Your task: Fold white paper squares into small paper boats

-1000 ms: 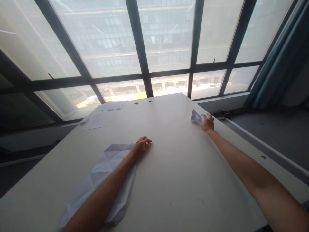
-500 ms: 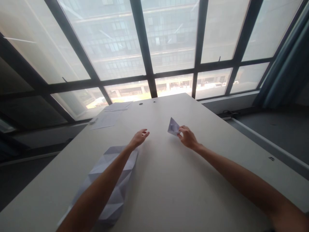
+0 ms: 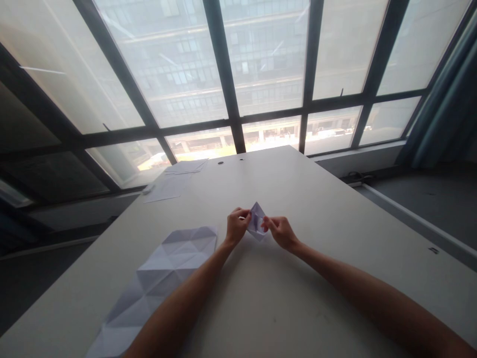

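A small folded piece of white paper [image 3: 256, 229], diamond-shaped with an opening in its middle, is held up over the table between my two hands. My left hand [image 3: 237, 224] pinches its left edge between thumb and fingers. On the opposite side, my right hand [image 3: 282, 231] grips the right edge, its thumb and fingertips at the opening. Left of my left forearm lies a larger creased sheet of paper [image 3: 175, 256], marked with triangular folds and partly covered by that arm.
Several flat white sheets [image 3: 169, 186] rest at the far left of the white table [image 3: 316, 209]. A dark round hole [image 3: 220, 163] shows near the far edge. Large framed windows stand behind, and a blue curtain [image 3: 432, 114] hangs at the right.
My left hand has moved right and closed on the folded paper. My right hand has brought the paper left and nearer, and its opening now faces me.
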{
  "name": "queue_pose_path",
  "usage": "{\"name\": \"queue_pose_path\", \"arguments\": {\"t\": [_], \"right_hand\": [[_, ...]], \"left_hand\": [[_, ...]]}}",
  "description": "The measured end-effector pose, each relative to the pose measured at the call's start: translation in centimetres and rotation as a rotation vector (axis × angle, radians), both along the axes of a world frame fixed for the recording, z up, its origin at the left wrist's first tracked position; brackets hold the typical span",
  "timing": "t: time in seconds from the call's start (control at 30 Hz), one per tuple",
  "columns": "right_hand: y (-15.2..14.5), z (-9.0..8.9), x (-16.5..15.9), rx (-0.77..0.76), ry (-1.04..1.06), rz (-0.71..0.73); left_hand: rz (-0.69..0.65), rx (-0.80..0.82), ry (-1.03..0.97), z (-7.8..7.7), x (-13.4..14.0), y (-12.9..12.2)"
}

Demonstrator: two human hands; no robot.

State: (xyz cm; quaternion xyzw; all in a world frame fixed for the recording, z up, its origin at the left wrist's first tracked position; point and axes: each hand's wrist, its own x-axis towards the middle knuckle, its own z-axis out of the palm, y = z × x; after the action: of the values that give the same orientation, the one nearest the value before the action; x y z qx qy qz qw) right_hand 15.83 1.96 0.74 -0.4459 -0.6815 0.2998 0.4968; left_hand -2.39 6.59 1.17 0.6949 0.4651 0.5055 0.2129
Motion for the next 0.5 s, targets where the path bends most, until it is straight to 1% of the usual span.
{"name": "queue_pose_path", "arguments": {"t": [0.07, 0.2, 0.27, 0.37, 0.5], "right_hand": [[0.9, 0.3, 0.3, -0.057, 0.120, -0.011], [1.8, 0.5, 1.0, -0.078, 0.193, -0.095], [1.9, 0.5, 1.3, -0.106, 0.214, -0.069], [1.9, 0.5, 1.4, -0.146, 0.215, -0.002], [1.9, 0.5, 1.3, -0.203, 0.293, -0.023]], "left_hand": [[-0.020, 0.061, 0.038, 0.4, 0.6, -0.7], [-0.058, 0.181, 0.117, 0.9, 1.7, -1.9], [-0.072, 0.223, 0.137, 0.9, 1.9, -2.3], [-0.096, 0.256, 0.165, 1.0, 2.0, -2.6], [-0.116, 0.233, 0.173, 1.0, 1.9, -2.5]]}}
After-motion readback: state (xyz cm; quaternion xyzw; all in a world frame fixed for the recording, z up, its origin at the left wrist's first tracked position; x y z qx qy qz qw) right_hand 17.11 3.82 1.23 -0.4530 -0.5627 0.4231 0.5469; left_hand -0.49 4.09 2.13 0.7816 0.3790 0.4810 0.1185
